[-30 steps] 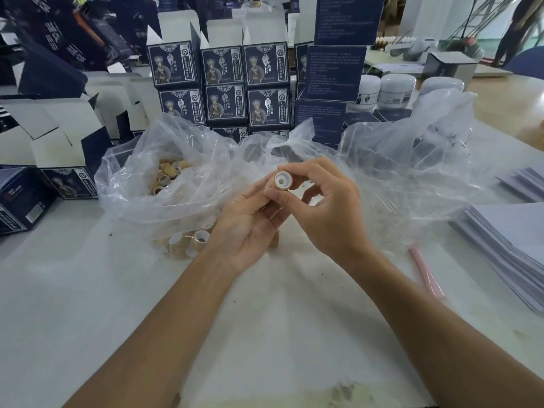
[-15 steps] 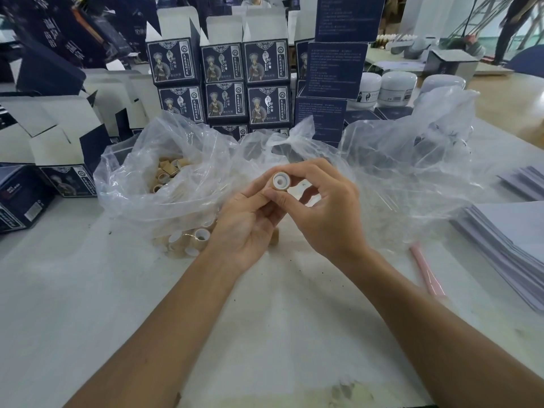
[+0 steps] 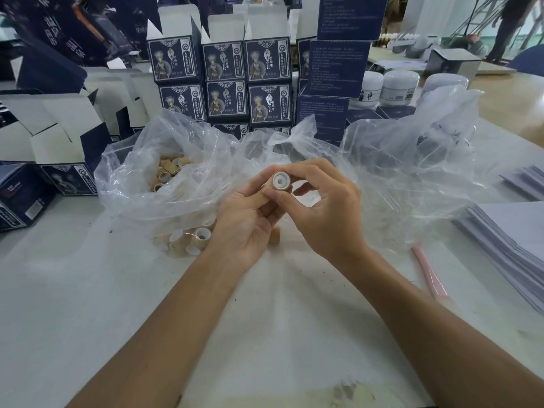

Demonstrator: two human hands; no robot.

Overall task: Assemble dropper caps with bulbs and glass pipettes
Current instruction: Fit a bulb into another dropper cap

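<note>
1. Head view: I hold one dropper cap [image 3: 281, 181] up between both hands, its open white-lined end facing me. My left hand [image 3: 245, 223] pinches its lower side with thumb and fingers; my right hand [image 3: 325, 212] curls round it from the other side.
2. I judge I'm seating or checking the bulb inside; no pipette shows, so fetching one looks like the next move.
3. Left of the cap, a clear bag [image 3: 164, 184] holds more tan caps, with loose caps [image 3: 191, 238] spilled below it.
4. Right of the cap lies a second crumpled bag [image 3: 412, 172], contents unclear, which may hamper reaching.
5. Behind the cap stand dark printed boxes [image 3: 223, 81].
</note>
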